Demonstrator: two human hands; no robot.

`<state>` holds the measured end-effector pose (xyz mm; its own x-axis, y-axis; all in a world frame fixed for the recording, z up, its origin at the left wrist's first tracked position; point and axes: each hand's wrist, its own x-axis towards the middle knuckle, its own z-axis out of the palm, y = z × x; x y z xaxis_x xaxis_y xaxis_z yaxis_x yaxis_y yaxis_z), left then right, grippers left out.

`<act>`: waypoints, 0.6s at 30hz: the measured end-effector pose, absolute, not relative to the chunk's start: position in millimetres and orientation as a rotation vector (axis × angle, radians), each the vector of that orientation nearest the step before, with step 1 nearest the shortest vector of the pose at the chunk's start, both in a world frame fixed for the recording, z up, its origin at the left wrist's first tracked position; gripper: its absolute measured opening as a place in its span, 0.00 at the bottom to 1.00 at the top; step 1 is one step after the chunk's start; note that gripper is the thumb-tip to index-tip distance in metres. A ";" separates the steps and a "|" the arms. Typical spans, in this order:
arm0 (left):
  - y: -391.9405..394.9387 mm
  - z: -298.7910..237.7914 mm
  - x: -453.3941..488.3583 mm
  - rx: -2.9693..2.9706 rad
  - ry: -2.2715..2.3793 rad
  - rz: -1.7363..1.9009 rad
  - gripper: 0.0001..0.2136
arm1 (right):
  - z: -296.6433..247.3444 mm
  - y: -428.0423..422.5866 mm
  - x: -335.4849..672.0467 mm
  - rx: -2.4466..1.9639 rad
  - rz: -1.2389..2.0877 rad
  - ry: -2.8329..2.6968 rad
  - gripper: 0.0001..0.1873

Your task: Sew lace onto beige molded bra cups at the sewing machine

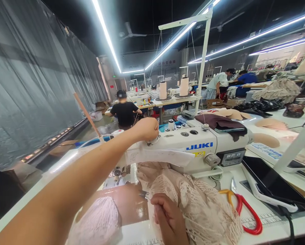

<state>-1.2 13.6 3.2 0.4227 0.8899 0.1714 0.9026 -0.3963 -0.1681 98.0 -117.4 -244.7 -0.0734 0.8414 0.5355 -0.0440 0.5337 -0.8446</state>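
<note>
My left hand (150, 128) is closed at the top of the white sewing machine (167, 141), by a thread guide. Its fingertips face away, so what they pinch is hidden. In front of the machine, my right hand (170, 217) is closed around small metal thread snips (144, 194), whose tips point left. Beige lace fabric (190, 194) lies bunched beside that hand and reaches back under the machine arm. A pale lace piece (101, 216) rests on the table to the left. White paper (159, 157) hangs across the machine's front.
Red-and-yellow-handled scissors (249, 214) and a black-screened phone (272, 180) lie at the right. Dark cloth (216, 122) sits on the machine. Behind it stand thread cones (184, 86) and a thread stand post (203, 61). A person in black (123, 114) sits farther back.
</note>
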 end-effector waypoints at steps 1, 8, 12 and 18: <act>9.6 2.6 0.3 -2.462 -1.543 -0.071 0.08 | -244.9 -117.6 97.3 -0.734 0.852 -1.457 0.11; -29.5 3.7 -15.3 -2.483 -1.453 -0.122 0.14 | -247.9 -118.3 91.3 -0.735 0.848 -1.422 0.11; -18.2 2.4 -20.3 -2.462 -1.509 -0.128 0.21 | -246.3 -117.2 93.4 -0.752 0.843 -1.460 0.11; 8.0 -3.2 -12.2 -2.556 -1.599 -0.044 0.25 | -239.2 -114.2 99.8 -0.826 0.747 -1.577 0.11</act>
<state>-12.2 8.0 -3.2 0.4396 0.8935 0.0915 0.8972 -0.4321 -0.0910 99.8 -114.2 -239.2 -0.1044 0.8346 0.5408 0.1107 0.5502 -0.8277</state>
